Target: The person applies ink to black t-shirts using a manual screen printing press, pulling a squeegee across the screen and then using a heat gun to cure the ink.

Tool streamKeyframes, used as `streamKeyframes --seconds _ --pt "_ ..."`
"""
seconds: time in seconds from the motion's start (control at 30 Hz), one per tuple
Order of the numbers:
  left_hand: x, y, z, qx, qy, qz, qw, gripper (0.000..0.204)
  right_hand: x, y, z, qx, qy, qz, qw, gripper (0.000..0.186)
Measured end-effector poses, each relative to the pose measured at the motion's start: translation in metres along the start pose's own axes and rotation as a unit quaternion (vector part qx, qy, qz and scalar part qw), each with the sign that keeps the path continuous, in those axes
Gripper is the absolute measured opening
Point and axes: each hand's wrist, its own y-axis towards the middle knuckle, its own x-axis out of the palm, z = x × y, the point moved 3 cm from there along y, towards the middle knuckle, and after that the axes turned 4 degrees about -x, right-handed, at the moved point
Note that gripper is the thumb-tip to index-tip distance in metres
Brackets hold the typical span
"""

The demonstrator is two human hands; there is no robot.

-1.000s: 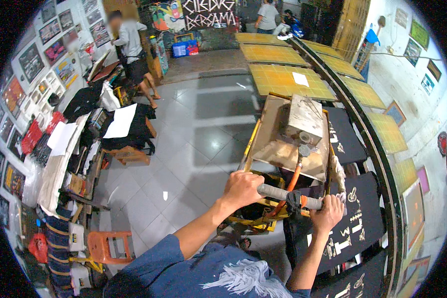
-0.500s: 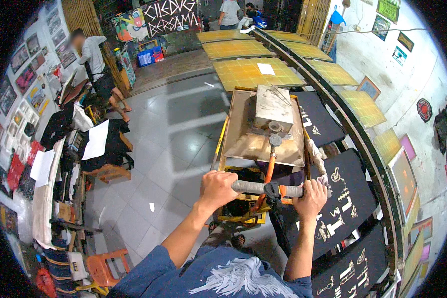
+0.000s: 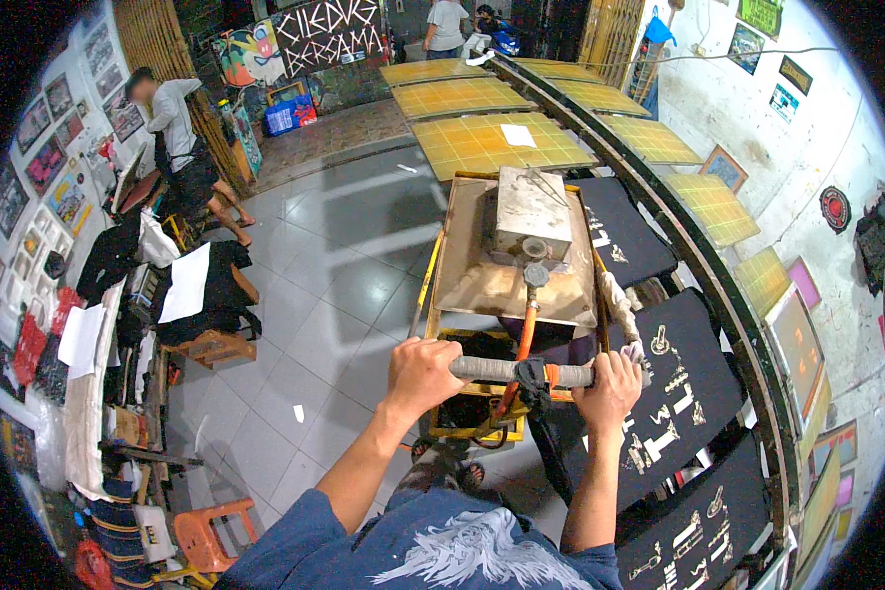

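Grey-taped handlebar (image 3: pixel 506 370) sits crosswise at the near end of the yellow-framed cart (image 3: pixel 501 295), directly ahead of the torso; left hand (image 3: pixel 421 374) is clenched over its left end, right hand (image 3: pixel 610 385) wrapped around its right end beside the orange band (image 3: pixel 553 375). Cart carries a square metal box unit (image 3: pixel 531 211) on a stained flat deck, with an orange hose (image 3: pixel 524 329) running from a fitting under the box down past the bar. Cart runs just beside the long curved table (image 3: pixel 718 285), whose pallets hold black printed shirts (image 3: pixel 674 388) near the hands and bare yellow boards (image 3: pixel 487 143) farther along. My read: keep both grips even so the cart tracks parallel to the table edge; uneven push likely swings the deck into the pallets. Hose hangs close to the right-of-centre grip, so watch for snagging. Grey tiled floor (image 3: pixel 334 265) to the left gives room to correct. Another person stands by the left wall near a bench piled with dark clothing (image 3: pixel 206 290), well apart from the cart path.
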Motion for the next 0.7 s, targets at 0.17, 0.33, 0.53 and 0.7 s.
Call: streamKeyframes --seconds 0.17,0.33,0.53,0.7 --pt "-0.001 0.001 0.002 -0.009 0.003 -0.004 1.000 0.032 0.004 -0.002 0.003 0.005 0.005 -0.011 1.000 0.041" --pt "0.005 -0.003 -0.001 -0.021 0.007 -0.006 1.000 0.035 0.003 -0.006 0.007 -0.005 -0.007 0.000 1.000 0.038" --pt "0.004 -0.004 -0.003 0.002 0.011 -0.010 1.000 0.037 -0.002 -0.007 0.002 0.024 0.010 -0.036 0.999 0.033" --pt "0.007 -0.003 -0.026 0.006 0.041 -0.026 0.999 0.041 0.013 -0.007 -0.011 0.047 -0.019 -0.076 0.996 0.029"
